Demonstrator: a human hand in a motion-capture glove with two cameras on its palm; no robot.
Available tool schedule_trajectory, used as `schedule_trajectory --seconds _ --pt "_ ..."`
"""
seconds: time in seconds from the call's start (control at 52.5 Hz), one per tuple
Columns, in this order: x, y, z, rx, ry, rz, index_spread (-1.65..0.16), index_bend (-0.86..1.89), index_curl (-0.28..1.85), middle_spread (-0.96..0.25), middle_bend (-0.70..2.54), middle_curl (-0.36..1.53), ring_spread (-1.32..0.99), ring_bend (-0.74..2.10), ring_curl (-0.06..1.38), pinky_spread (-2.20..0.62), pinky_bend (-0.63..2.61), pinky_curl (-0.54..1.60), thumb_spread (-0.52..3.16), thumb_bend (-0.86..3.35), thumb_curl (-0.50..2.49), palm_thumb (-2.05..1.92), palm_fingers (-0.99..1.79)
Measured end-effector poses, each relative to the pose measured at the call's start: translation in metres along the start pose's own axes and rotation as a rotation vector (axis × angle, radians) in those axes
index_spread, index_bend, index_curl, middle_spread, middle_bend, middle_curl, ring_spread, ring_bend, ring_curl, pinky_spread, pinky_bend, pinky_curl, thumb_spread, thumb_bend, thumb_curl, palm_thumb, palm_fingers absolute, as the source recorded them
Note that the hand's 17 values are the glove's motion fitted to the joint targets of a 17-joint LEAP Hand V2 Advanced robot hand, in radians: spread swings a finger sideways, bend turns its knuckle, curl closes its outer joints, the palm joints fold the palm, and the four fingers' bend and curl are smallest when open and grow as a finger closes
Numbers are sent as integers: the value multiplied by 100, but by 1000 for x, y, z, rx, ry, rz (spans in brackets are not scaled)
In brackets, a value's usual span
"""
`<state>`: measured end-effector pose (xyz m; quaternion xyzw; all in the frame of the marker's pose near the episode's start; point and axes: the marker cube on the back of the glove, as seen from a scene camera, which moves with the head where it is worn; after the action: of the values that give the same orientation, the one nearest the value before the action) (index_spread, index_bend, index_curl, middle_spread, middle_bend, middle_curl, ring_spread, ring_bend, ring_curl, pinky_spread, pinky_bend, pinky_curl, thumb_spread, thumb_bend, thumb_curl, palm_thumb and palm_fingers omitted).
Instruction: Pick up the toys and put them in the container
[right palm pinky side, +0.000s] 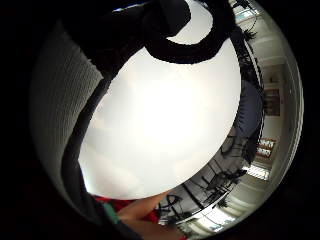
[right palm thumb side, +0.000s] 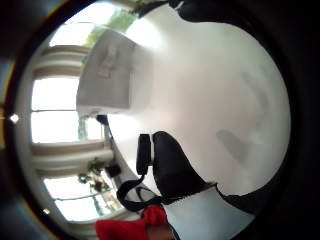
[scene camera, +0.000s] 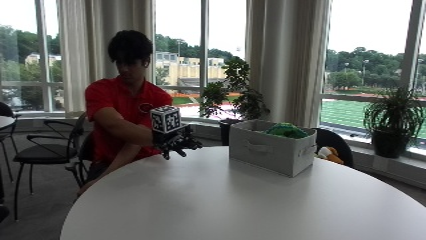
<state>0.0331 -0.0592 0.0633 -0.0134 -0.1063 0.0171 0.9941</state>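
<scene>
One unlabelled grey container (scene camera: 271, 149)

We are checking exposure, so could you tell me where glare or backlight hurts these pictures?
Little finger side palm view: the table glares white. Thumb side palm view: table bright, the box readable. Outside view: bright windows backlight the person, whose gloved hand looks dark.
</scene>
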Motion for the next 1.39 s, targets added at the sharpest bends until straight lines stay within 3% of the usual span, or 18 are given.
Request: schedule_trajectory --seconds 1.391 --pt "20 5 -13 44 48 8 -45 19 39 -11 12 16 -4 19 37 11 87 33 112 -4 28 -3 -10"
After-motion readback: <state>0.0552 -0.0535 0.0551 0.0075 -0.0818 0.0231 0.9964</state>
